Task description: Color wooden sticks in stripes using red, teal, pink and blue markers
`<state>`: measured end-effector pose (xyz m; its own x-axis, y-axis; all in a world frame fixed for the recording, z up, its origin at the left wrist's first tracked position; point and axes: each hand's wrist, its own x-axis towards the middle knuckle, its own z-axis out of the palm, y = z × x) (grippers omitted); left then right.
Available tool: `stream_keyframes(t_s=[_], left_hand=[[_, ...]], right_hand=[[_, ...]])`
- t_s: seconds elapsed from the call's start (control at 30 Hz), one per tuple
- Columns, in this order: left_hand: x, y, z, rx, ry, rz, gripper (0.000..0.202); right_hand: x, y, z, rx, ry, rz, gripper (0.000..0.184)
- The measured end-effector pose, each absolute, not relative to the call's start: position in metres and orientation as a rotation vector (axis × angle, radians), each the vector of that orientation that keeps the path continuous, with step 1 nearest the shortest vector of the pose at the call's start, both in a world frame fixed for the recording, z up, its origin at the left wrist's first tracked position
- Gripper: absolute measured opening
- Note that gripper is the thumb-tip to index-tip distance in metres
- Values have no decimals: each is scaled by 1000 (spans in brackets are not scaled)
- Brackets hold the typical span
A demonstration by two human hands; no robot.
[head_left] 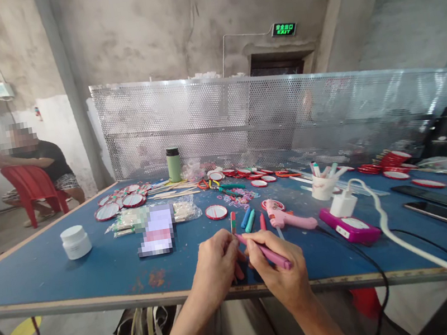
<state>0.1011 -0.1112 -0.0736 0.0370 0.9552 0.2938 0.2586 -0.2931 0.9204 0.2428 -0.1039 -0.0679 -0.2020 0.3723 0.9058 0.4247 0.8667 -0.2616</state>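
Note:
My right hand is closed round a pink marker pen, its tip pointing left toward my left hand. That hand is curled shut on a small object I cannot make out, held at the near edge of the blue table. Just beyond my hands lie several coloured markers and a pink glue gun.
A white jar, a blurred phone, a green flask, round red-rimmed mirrors, a cup of pens, a pink power strip with white cable. A perforated metal screen stands behind. A person sits on a red chair at left.

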Motion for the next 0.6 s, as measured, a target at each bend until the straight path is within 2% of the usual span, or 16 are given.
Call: stream_keyframes(t_s=[0.6], left_hand=[[101, -112, -72, 1623, 1250, 1289, 26]], right_hand=[[242, -105, -68, -614, -1806, -83, 16]])
